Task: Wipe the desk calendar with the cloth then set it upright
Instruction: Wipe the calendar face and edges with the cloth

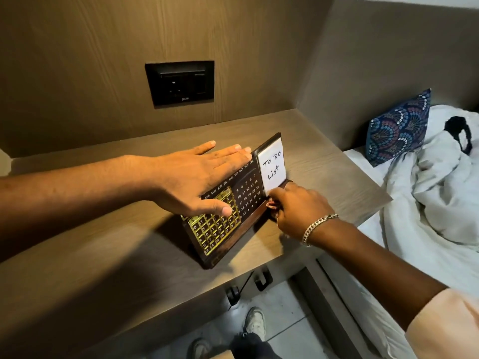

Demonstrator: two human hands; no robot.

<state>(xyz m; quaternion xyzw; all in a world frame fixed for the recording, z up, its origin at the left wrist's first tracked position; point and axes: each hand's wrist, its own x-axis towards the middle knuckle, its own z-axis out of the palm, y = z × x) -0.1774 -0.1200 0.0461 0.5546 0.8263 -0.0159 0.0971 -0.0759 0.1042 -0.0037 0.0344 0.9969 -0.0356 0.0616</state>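
Observation:
A dark wooden desk calendar (pixel 243 195) with a gold date grid and a white "To Do List" pad stands tilted on the brown desk (pixel 129 244). My left hand (pixel 197 177) rests flat along its top edge, fingers spread, thumb over the gold grid. My right hand (pixel 298 208), with a silver bracelet on the wrist, is closed at the calendar's lower right edge below the pad. A small bit of pinkish cloth (pixel 272 204) shows between its fingers against the frame; most of the cloth is hidden in the hand.
A black wall socket plate (pixel 180 82) sits in the wood panel behind the desk. To the right is a bed with white bedding (pixel 440 182), a patterned blue cushion (pixel 399 128) and a black strap. Below the desk edge are floor tiles and my shoes (pixel 255 322).

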